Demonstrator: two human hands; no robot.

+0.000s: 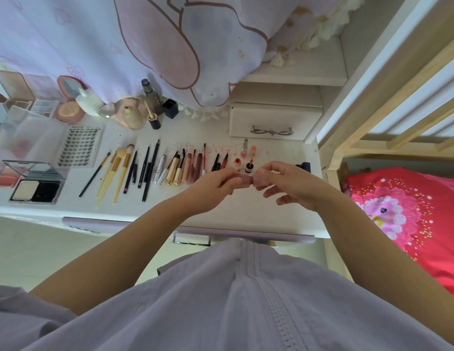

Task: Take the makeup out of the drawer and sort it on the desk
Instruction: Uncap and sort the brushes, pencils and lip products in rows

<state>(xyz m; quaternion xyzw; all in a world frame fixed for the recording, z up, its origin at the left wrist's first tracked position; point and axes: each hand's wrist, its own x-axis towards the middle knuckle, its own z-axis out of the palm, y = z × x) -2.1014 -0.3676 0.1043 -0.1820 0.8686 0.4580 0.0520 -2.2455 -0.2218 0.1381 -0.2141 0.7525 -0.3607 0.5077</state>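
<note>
The surface (246, 211) is bare near its front edge, under the two arms, so a hand can pass there. Farther back a row of brushes (114, 171), pencils and tubes (185, 167) blocks the way, and a small drawer box (274, 120) stands at the back right.

Small translucent pink makeup tube (247, 179), horizontal above the desk (246, 211); brushes (114, 171), pencils, lip tubes in a row

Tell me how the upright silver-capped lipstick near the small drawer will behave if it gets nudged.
The silver-capped lipstick stands tall on a narrow base, so it would probably tip easily. Being round, it may then roll across the desk. It looks rigid and light.
</note>
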